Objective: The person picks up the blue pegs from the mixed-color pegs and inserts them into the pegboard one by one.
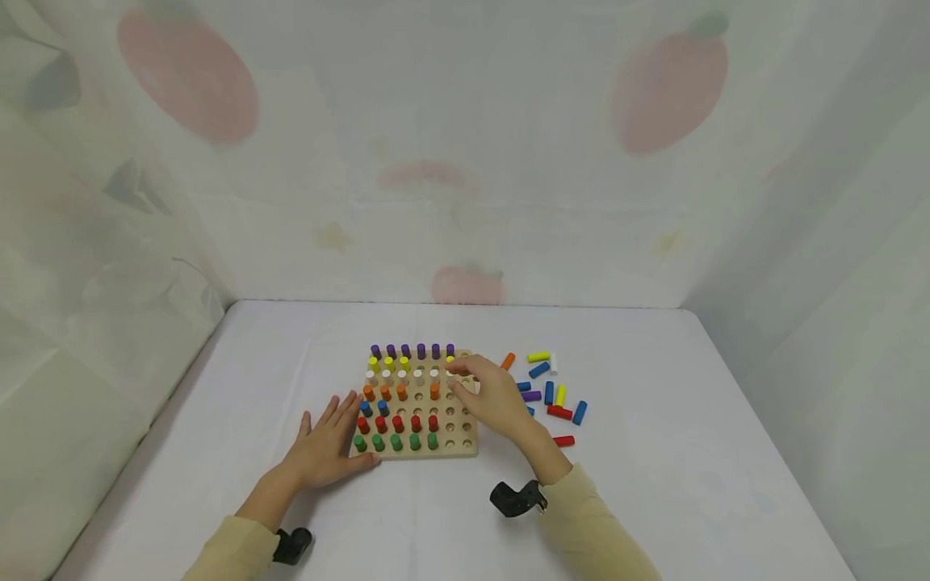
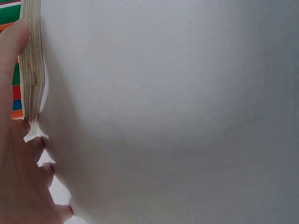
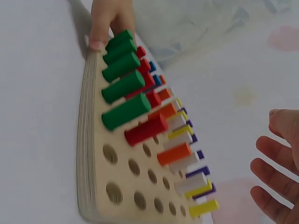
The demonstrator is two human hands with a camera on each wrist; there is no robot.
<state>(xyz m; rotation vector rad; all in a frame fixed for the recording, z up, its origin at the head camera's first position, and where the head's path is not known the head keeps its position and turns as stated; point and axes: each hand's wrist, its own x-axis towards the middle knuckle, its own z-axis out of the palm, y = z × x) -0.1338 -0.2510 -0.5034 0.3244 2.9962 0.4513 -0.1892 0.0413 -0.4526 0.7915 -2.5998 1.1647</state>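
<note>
A wooden pegboard [image 1: 458, 453] stands on the table, with rows of purple, yellow, white, orange, blue, red and green pegs upright in its holes. My left hand [image 1: 323, 453] rests at the board's front left corner, its fingers spread along the left side. In the left wrist view, the thumb [image 2: 16, 37] touches the plywood edge. Over the right part of the board hovers my right hand [image 1: 494, 395], thumb and fingers apart, near a yellow peg [image 3: 204, 208]. The right wrist view shows these fingers [image 3: 275, 179] loosely bent, with nothing visible between them.
Right of the board lie several loose pegs, among them an orange peg [image 1: 508, 361], a white peg [image 1: 554, 364], a purple peg [image 1: 532, 396], a red peg [image 1: 559, 412] and a blue peg [image 1: 580, 412]. A printed curtain [image 1: 465, 226] hangs behind the table.
</note>
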